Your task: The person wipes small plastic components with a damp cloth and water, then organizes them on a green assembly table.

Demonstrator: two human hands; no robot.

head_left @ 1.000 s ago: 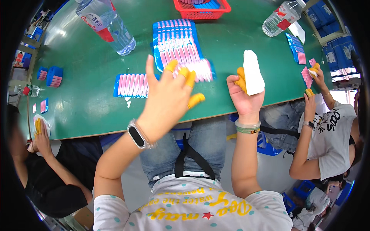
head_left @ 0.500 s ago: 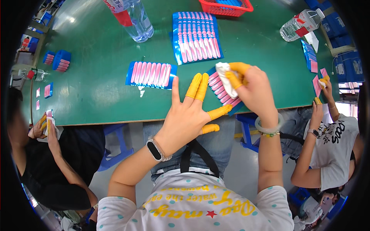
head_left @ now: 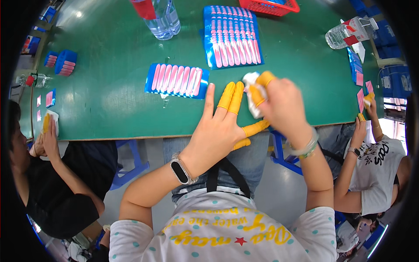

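Observation:
My left hand (head_left: pixel 217 131) lies palm down at the table's front edge, fingers spread, with yellow finger cots on all but the little finger. Just right of it, my right hand (head_left: pixel 283 102), blurred by motion, grips a crumpled white cloth (head_left: pixel 252 102) between fingers in yellow cots. The striped sheet beneath that cloth is mostly hidden; only a speck of pink shows at the cloth's left side. Beyond my left little finger lies a small blue sheet (head_left: pixel 150 91) with a row of pink strips. A larger blue sheet with pink strips (head_left: pixel 232 37) rests farther back.
On the green table (head_left: pixel 109 100) stand a water bottle (head_left: pixel 162 22) and a red basket (head_left: pixel 270 6) at the back. Another bottle (head_left: pixel 349 35) lies at the right. Co-workers sit on both sides, the left one's hands (head_left: pixel 47 135) at the table edge. Blue stacks (head_left: pixel 66 62) sit far left.
My right hand with the cloth has shifted slightly, and the striped sheet seen under it before is now almost out of sight. My left hand stays spread. The view has moved a little.

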